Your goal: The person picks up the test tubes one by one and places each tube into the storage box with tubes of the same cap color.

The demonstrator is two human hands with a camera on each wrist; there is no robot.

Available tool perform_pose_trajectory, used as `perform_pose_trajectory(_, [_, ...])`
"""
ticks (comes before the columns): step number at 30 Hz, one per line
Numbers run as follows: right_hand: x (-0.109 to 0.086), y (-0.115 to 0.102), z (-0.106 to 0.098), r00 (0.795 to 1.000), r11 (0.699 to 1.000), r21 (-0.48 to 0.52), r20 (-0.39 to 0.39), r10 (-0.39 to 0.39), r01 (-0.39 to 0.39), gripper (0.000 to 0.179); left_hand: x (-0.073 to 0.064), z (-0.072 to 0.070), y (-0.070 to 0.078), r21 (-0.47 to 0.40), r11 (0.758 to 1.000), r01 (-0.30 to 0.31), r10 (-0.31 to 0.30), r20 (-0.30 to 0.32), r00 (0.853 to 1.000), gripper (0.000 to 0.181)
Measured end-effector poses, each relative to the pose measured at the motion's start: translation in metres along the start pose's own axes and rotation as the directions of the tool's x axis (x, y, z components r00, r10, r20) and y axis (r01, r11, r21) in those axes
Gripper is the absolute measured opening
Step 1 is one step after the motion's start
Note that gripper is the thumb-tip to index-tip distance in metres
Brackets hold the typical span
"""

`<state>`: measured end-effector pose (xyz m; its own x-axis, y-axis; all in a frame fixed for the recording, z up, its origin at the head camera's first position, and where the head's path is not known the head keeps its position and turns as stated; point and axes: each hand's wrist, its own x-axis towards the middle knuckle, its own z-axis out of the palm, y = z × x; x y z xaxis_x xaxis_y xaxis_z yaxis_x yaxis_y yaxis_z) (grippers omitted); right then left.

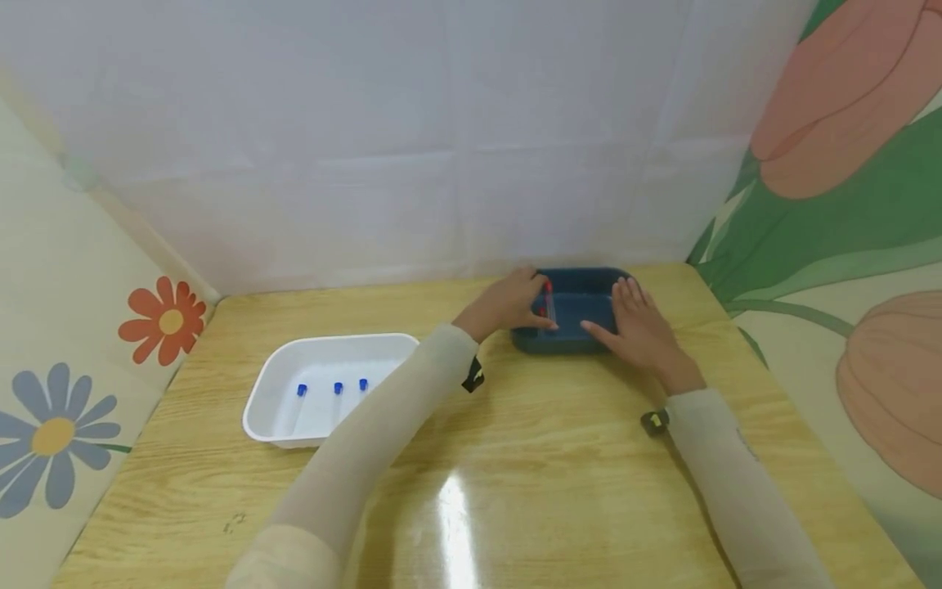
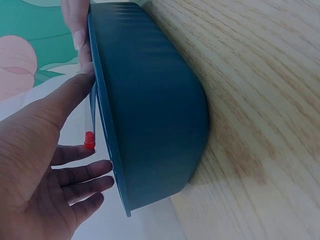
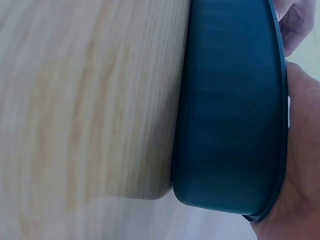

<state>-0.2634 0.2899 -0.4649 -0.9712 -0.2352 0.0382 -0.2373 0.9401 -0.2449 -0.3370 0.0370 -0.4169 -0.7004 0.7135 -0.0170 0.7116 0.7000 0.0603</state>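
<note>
At the left end of the dark blue tray (image 1: 581, 347), my left hand (image 1: 511, 303) holds a clear tube with a red cap (image 2: 89, 140) between thumb and fingers. The index finger is by the cap and the thumb near the tube's other end. A second bit of red (image 1: 542, 312) shows beside it, partly hidden by the hand. My right hand (image 1: 642, 331) rests over the tray's right rim with its fingers straight and thumb spread, holding nothing. In the right wrist view it lies along the rim (image 3: 282, 150).
To the left stands a white tray (image 1: 259, 409) with several blue-capped tubes (image 1: 338, 388) in it; my left sleeve covers its right end. Both trays are on a wooden table (image 1: 545, 458). A pale wall (image 1: 368, 164) rises right behind the blue tray.
</note>
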Motion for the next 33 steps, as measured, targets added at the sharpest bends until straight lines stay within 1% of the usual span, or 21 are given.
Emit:
perform_pose_trajectory(5, [0.002, -0.002, -0.003, 1.0, 1.0, -0.006, -0.012, -0.002, 0.002, 0.106, 0.001, -0.001, 0.001, 0.002, 1.0, -0.009, 0.009, -0.01, 1.0, 0.084])
perform_pose_trajectory(12, [0.003, -0.002, -0.002, 1.0, 1.0, -0.009, -0.008, -0.006, 0.006, 0.106, 0.005, 0.002, 0.002, 0.013, 1.0, -0.012, 0.012, 0.017, 1.0, 0.085])
perform_pose_trajectory(16, [0.003, -0.002, -0.001, 1.0, 1.0, -0.011, -0.01, -0.007, 0.007, 0.106, 0.007, 0.005, 0.001, 0.023, 1.0, -0.019, 0.018, 0.021, 1.0, 0.086])
perform_pose_trajectory(20, [0.003, -0.004, 0.0, 1.0, 1.0, -0.005, -0.013, -0.005, 0.005, 0.106, 0.009, 0.01, -0.001, 0.055, 0.998, -0.02, 0.019, 0.013, 1.0, 0.087])
perform_pose_trajectory(25, [0.002, -0.005, -0.001, 1.0, 1.0, -0.007, -0.014, -0.008, 0.007, 0.106, 0.013, 0.015, -0.002, 0.082, 0.996, -0.02, 0.017, 0.027, 0.999, 0.086])
perform_pose_trajectory(30, [0.001, -0.003, -0.003, 1.0, 1.0, -0.015, -0.011, -0.003, 0.002, 0.106, 0.016, 0.017, 0.0, 0.086, 0.996, -0.021, 0.019, 0.032, 0.999, 0.083])
perform_pose_trajectory(33, [0.0, -0.002, -0.004, 1.0, 1.0, -0.008, -0.007, 0.002, -0.002, 0.106, 0.018, 0.019, 0.002, 0.086, 0.996, -0.022, 0.018, 0.047, 0.999, 0.081])
